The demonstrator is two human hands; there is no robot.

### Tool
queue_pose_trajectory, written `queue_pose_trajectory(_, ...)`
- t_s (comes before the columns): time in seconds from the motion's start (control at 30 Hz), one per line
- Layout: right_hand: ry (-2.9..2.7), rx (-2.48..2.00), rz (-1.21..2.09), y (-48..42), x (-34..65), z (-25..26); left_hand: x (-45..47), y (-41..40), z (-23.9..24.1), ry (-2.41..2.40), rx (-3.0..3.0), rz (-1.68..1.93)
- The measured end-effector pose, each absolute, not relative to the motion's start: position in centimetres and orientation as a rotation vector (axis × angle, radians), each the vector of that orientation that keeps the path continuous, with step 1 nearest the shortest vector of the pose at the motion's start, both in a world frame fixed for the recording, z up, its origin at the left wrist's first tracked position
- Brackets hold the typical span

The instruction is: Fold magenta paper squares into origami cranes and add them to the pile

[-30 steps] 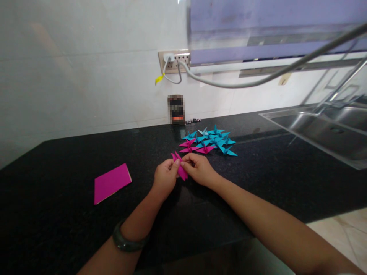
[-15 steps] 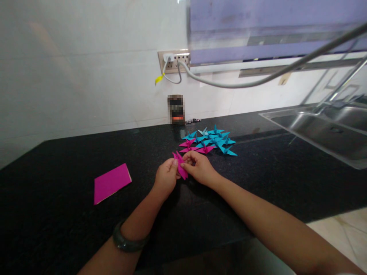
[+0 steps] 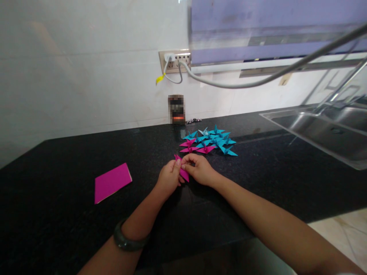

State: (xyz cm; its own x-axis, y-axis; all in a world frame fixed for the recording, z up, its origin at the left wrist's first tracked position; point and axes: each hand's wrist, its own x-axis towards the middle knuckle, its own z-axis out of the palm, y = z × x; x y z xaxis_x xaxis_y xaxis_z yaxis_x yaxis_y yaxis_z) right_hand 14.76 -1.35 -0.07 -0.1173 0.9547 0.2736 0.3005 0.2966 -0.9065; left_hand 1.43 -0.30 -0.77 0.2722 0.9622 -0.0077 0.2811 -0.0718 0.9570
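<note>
Between my two hands is a small folded piece of magenta origami paper (image 3: 185, 175), partly covered by my fingers. My left hand (image 3: 169, 176) pinches its left side, thumb on top. From the other side my right hand (image 3: 198, 169) grips it between thumb and forefinger. Just beyond my hands lies a group of folded paper cranes: several blue ones (image 3: 217, 141), a pale one (image 3: 204, 132) and some magenta ones (image 3: 205, 149). A stack of magenta paper (image 3: 112, 183) rests on the counter to the left.
The black countertop (image 3: 71, 160) runs along a tiled wall. A steel sink (image 3: 323, 133) is set in at the right. A grey cable (image 3: 243, 85) hangs from a wall socket (image 3: 174, 62). A pixelated upright object (image 3: 177, 109) stands against the wall, near a beaded string (image 3: 194, 121).
My hands have shifted slightly toward me with the magenta paper. Its upper points, spread apart before, now look closer together, and my left thumb covers more of it.
</note>
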Motion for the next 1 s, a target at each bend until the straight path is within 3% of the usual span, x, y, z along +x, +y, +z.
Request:
queue_pose_trajectory(0.77,-1.179,-1.096,1.245,-1.4,13.6,0.0,1.1,-0.5,-0.1,1.288,1.782,0.979)
queue_pose_trajectory(1.0,-1.151,-1.072,1.228,-1.4,13.9,0.1,1.3,-0.5,-0.3,1.210,1.666,0.972)
